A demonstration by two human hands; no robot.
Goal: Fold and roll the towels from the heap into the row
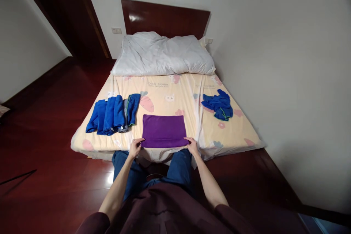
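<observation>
— Where do we have our hands?

— Both at the near edge of the purple towel (163, 130). Our left hand (135, 147) sits at its near left corner, fingers curled onto the cloth; our right hand (192, 146) sits at the near right corner in the same way. Each seems to pinch its corner, though we cannot tell for sure how tight the grip is.

— And the towel itself?

— It lies flat as a folded rectangle on the bed (238, 131), at the foot end, right in front of our knees and midway between the bed's two sides.

— What do we see on either side of it?

— To the left, just beside it, a row of folded blue towels (112, 114) lies side by side, overlapping a little. To the right, well apart from the purple one, a crumpled blue towel (218, 104) lies in a loose heap near the wall-side edge.

— Further out?

— The bed carries a pale yellow sheet printed with carrots and little animals. At the head end a white duvet (163, 55) is bunched up against the dark wooden headboard (164, 18). Around the bed runs a dark red wooden floor (49, 124).
</observation>
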